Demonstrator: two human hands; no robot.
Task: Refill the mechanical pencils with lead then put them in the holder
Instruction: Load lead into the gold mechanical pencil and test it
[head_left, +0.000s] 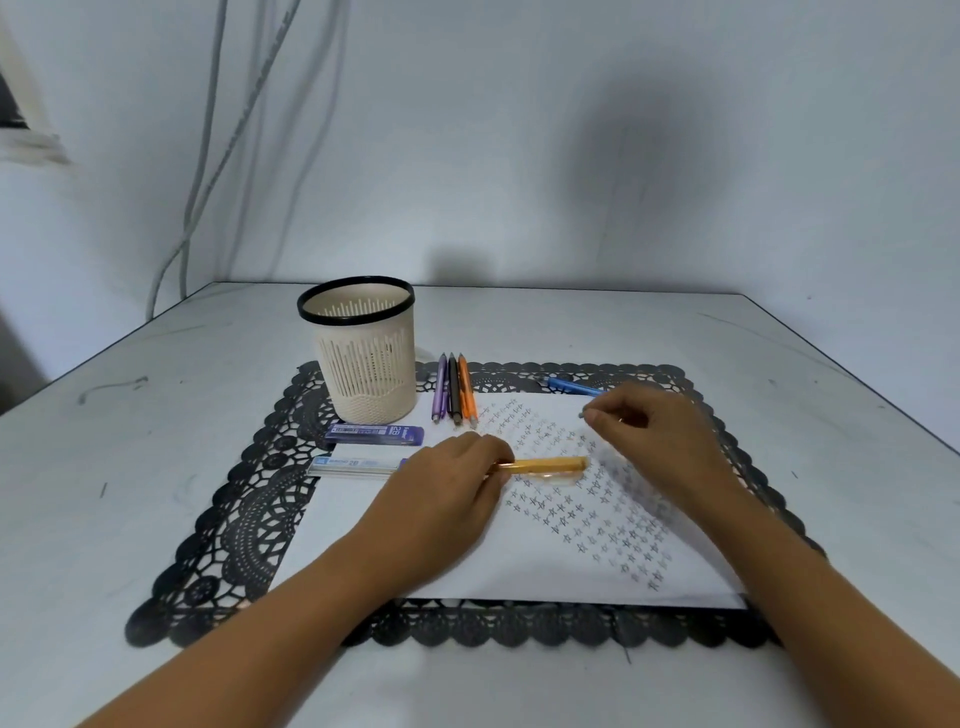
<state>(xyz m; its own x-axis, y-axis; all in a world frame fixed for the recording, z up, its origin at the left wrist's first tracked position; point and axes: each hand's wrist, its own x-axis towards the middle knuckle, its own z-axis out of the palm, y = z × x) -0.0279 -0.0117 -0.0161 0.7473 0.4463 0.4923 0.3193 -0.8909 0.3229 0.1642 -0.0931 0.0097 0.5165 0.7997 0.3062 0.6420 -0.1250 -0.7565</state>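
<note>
My left hand (447, 483) grips a yellow-orange mechanical pencil (545, 465) that lies level over the white paper (467, 566), pointing right. My right hand (654, 431) pinches a small grey piece (583, 414), too small to identify, just above and right of the pencil's open end. Purple, black and orange pencils (454, 387) lie side by side beside the cream holder (363, 348). A blue pencil (571, 386) lies behind my right hand. Two 2B lead cases (374, 434) (353, 464) sit left of my left hand.
A black lace placemat (249, 514) lies under the paper on a grey table (130, 467). The paper bears rows of small drawn stars. Cables hang down the wall at the back left.
</note>
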